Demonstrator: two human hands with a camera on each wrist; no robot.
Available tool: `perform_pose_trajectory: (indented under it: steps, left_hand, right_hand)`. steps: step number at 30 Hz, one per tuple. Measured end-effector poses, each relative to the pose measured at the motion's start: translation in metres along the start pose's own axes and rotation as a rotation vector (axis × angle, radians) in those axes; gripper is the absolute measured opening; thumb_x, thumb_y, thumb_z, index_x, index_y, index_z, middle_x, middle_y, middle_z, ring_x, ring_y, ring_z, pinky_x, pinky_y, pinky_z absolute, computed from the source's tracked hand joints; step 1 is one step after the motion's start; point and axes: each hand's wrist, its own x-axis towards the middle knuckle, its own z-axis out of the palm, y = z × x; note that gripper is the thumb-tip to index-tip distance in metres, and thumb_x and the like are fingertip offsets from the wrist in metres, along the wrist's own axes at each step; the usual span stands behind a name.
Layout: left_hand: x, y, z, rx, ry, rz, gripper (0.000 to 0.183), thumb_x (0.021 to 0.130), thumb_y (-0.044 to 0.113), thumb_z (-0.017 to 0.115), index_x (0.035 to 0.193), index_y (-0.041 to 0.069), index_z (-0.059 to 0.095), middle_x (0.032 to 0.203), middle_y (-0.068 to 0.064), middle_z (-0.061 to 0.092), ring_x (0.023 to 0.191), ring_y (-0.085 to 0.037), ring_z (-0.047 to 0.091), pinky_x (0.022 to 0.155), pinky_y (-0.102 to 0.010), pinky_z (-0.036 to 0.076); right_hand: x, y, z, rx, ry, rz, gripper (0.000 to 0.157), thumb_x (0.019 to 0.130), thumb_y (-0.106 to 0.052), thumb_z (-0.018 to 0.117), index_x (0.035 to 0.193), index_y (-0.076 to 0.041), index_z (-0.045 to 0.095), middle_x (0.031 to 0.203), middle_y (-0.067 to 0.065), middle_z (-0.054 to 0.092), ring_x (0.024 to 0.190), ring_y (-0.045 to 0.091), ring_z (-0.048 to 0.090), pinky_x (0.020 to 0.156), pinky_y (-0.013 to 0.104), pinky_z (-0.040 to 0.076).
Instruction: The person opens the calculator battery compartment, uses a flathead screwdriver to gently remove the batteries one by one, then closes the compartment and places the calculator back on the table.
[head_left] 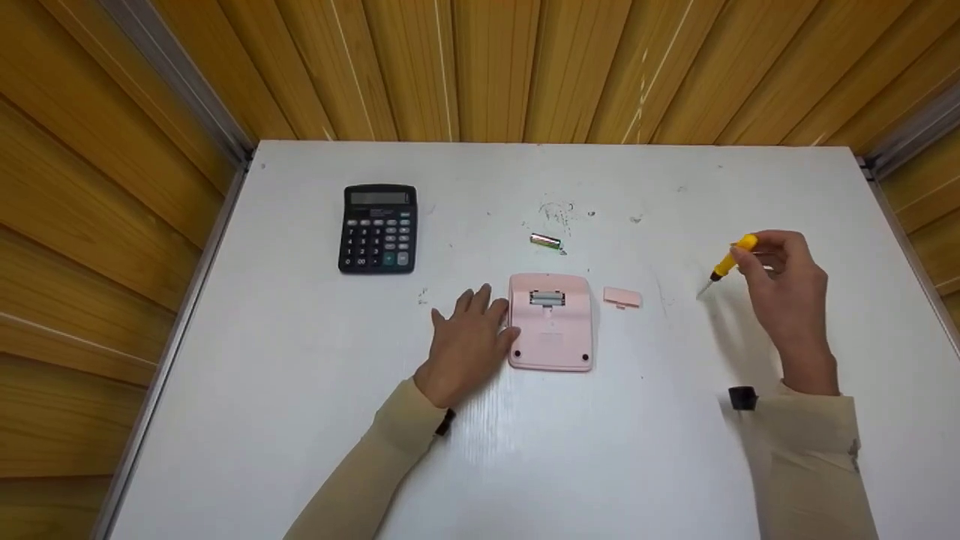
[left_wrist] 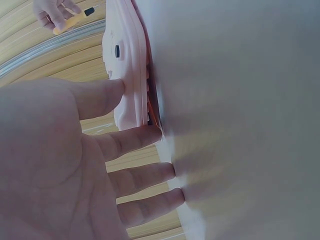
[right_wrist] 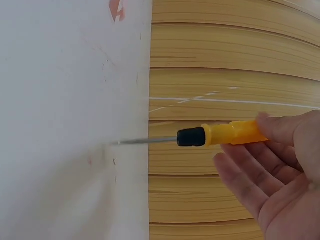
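A pink calculator (head_left: 551, 334) lies face down on the white table, its battery compartment (head_left: 547, 298) uncovered. At its left side is my left hand (head_left: 469, 349), fingers extended and spread on the table, thumb resting on the calculator's edge. In the left wrist view the thumb (left_wrist: 102, 97) lies against the pink casing (left_wrist: 127, 65). Off to the right, my right hand (head_left: 787, 289) pinches the yellow handle of a screwdriver (right_wrist: 220, 135) between thumb and fingers. Its metal shaft points down and left, tip close over the table. The small pink battery cover (head_left: 622, 298) lies right of the calculator.
A black calculator (head_left: 377, 229) lies face up at the back left. One battery (head_left: 546, 241) lies behind the pink calculator, near dark marks on the tabletop (head_left: 300, 390). Wood-patterned panels (head_left: 487, 67) stand beyond the table's back and side edges.
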Motion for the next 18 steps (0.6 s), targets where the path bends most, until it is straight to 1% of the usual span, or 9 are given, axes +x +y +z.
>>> perform_pose_trajectory:
  steps: [3,7,13,18]
  left_hand:
    - [-0.0006,-0.0004,0.0000,-0.005,-0.002,0.001,0.052,0.110,0.049,0.054,0.149,0.016,0.061,0.163,-0.016,0.045,0.149,-0.040,0.042,0.103,-0.081,0.036]
    - [-0.0011,-0.0007,0.0001,-0.010,0.002,0.004,0.052,0.110,0.049,0.054,0.149,0.016,0.061,0.163,-0.016,0.045,0.149,-0.040,0.041,0.103,-0.081,0.036]
    - [-0.0001,-0.0005,0.0011,-0.001,0.005,0.010,0.052,0.110,0.048,0.053,0.149,0.016,0.061,0.163,-0.017,0.045,0.149,-0.040,0.041,0.103,-0.081,0.036]
    - [0.0007,0.0003,0.0009,0.004,0.006,0.004,0.052,0.109,0.049,0.054,0.150,0.016,0.061,0.163,-0.016,0.045,0.149,-0.040,0.041,0.103,-0.081,0.036]
  right_hand:
    - [-0.0010,0.0001,-0.0006,0.001,-0.025,-0.007,0.040,0.106,-0.018,0.069,0.134,0.005,0.053,0.121,0.017,0.068,0.097,-0.008,0.059,0.088,0.009,0.049]
    - [-0.0013,0.0009,0.0001,-0.005,-0.075,-0.042,0.040,0.106,-0.016,0.069,0.134,0.006,0.051,0.123,0.020,0.069,0.100,-0.009,0.058,0.089,0.008,0.047]
    - [-0.0010,0.0017,-0.0047,-0.023,-0.123,-0.039,0.041,0.104,-0.017,0.072,0.132,0.006,0.053,0.122,0.022,0.070,0.101,-0.013,0.056,0.086,0.006,0.045]
    - [-0.0007,0.0032,-0.0097,-0.027,-0.135,-0.041,0.040,0.103,-0.015,0.073,0.133,0.006,0.056,0.122,0.022,0.070,0.101,-0.014,0.056,0.086,0.005,0.044]
